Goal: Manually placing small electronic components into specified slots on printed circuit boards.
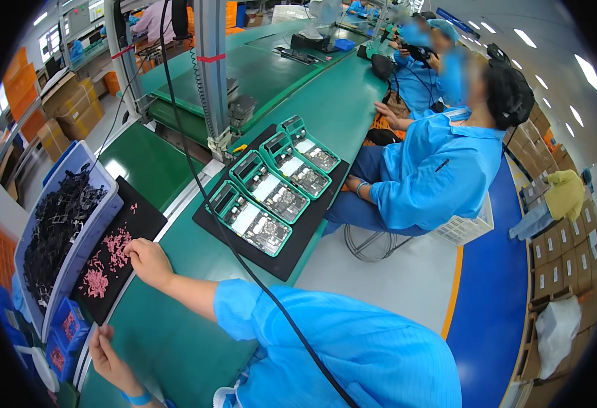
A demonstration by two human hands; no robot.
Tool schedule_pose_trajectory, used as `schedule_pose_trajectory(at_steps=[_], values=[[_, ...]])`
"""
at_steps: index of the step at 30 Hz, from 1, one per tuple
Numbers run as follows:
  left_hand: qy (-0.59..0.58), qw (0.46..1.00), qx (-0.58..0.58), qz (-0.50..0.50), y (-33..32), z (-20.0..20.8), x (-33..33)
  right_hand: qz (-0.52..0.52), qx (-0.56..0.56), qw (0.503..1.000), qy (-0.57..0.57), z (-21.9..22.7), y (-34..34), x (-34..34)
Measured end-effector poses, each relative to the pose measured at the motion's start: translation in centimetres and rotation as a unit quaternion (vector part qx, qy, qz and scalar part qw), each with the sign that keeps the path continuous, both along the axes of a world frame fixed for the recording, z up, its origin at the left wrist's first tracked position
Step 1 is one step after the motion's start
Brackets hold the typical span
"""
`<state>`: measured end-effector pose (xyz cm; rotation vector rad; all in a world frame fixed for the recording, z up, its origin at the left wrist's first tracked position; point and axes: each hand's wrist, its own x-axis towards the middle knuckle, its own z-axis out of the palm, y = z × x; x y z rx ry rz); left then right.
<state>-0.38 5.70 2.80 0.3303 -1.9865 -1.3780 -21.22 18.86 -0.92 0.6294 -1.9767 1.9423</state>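
My right hand [150,262] reaches over the near edge of a black mat [150,216]. Its fingertips are drawn together beside small loose pink pieces [117,250]; whatever they pinch is too small to make out. A second heap of pink pieces [95,282] lies nearer to me on that mat. My left hand [113,364], a blue band at its wrist, is raised over the bench edge near small blue bins [68,325] of pink pieces. Its fingers are loosely bent and apart, with nothing visible in them. Several green-framed trays holding circuit boards [266,231] stand on another black mat [281,268].
A large pale bin [111,204] of tangled black parts flanks the pink pieces. A black cable [196,180] hangs across the green bench [176,319], and a metal post [211,75] rises behind it. A co-worker in blue [434,170] sits at the right, beyond the trays.
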Motion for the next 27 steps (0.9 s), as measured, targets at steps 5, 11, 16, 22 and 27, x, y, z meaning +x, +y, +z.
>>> schedule_pose_trajectory(at_steps=[5,11,16,22,27], values=[[-0.091,0.994,0.056,0.028,-1.2,-3.5,3.0,0.006,-0.003,1.0,-0.002,-0.2,-0.7,0.4],[-0.135,0.99,0.048,0.003,1.2,-3.7,0.1,-0.015,-0.012,0.998,0.056,-1.7,-0.6,-1.4],[-0.171,0.979,-0.105,-0.025,2.3,-2.1,-5.0,-0.023,0.043,0.998,0.029,-2.3,2.5,-4.6],[-0.148,0.936,-0.318,0.038,6.4,2.6,-13.5,0.044,0.15,0.986,0.061,1.1,7.0,-6.6],[-0.137,0.883,-0.446,0.044,6.6,1.5,-17.6,0.063,0.146,0.986,0.045,1.4,7.3,-6.6]])
